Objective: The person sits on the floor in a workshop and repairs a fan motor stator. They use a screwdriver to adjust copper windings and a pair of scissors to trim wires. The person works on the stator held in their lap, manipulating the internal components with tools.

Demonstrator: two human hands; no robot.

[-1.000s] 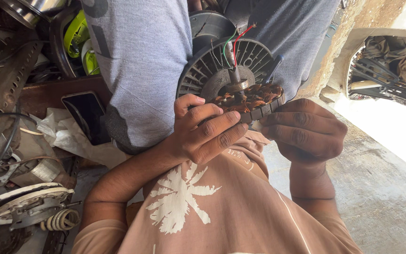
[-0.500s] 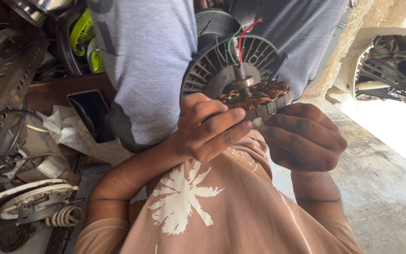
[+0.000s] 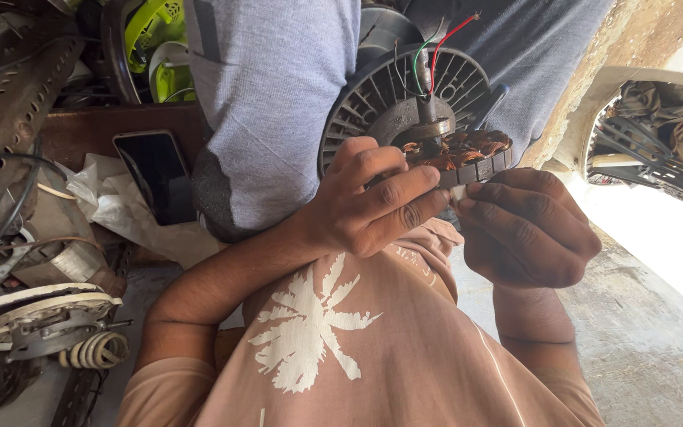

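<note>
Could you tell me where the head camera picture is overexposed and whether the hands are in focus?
Head view: the far right edge is blown out white; the left hand, right hand and copper-wound stator are sharp and evenly lit; the left clutter is in shade.

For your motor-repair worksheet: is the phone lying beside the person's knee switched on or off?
The phone looks off or asleep: its screen is black, showing only pale reflections. Whether it is powered down cannot be told.

Repair workshop, scattered motor parts [image 3: 41,320], perforated metal panel [image 3: 17,87], wires [image 3: 9,198]
</note>
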